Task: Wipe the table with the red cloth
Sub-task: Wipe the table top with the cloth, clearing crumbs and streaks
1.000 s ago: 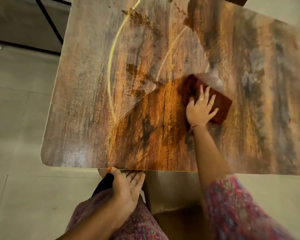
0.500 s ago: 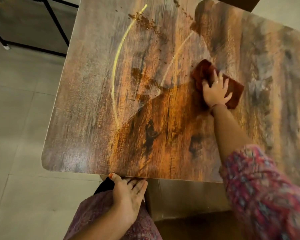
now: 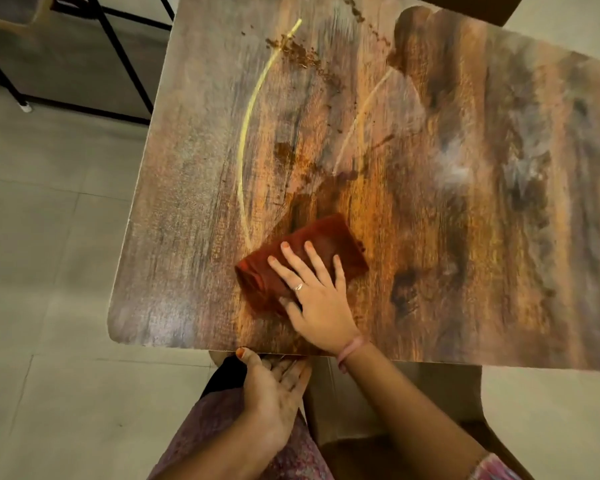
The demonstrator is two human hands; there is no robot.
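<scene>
From my remote station I note, at far left, a black metal frame [image 3: 118, 53] standing on the pale tiled floor [image 3: 42, 237], well apart from the work. The table [image 3: 174, 202] has a wood-grain top with a rounded near-left corner. A thin yellow arc [image 3: 248, 133] curves across its left half; brown crumbs [image 3: 298, 57] lie near the arc's far end, and a brown smear [image 3: 284, 152] sits mid-table.

The left hand [image 3: 274, 389] is at the table's near edge, thumb at the rim, fingers together and reaching under it; I cannot tell whether they touch the underside.

The red cloth [image 3: 302, 261], folded, lies on the tabletop near the front edge. The right hand [image 3: 317, 299] presses flat on it, fingers straight and spread. A pale dusty patch [image 3: 454, 164] marks the right half.
</scene>
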